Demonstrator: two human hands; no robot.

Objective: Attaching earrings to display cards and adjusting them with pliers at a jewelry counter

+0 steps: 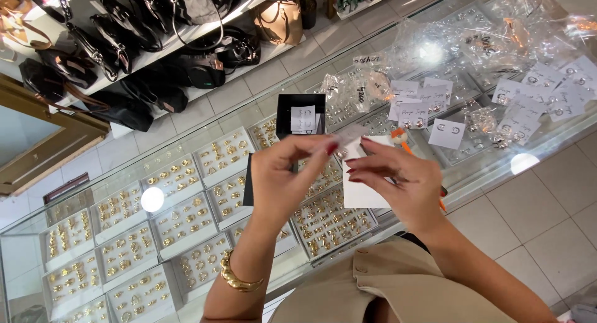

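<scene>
Centre of the frame, my left hand: thumb and forefinger pinched shut on a small clear plastic bag.
Right hand: fingers closed on the bag's other end, with a white card tucked beneath them.
Black box: just above my hands, open, on the glass counter.
Earring cards: upper right, scattered among clear bags.
Gold jewellery trays: lower left, under the glass.
Handbags: upper left, on shelves.

head cam | looks steeply down | close over glass counter
</scene>
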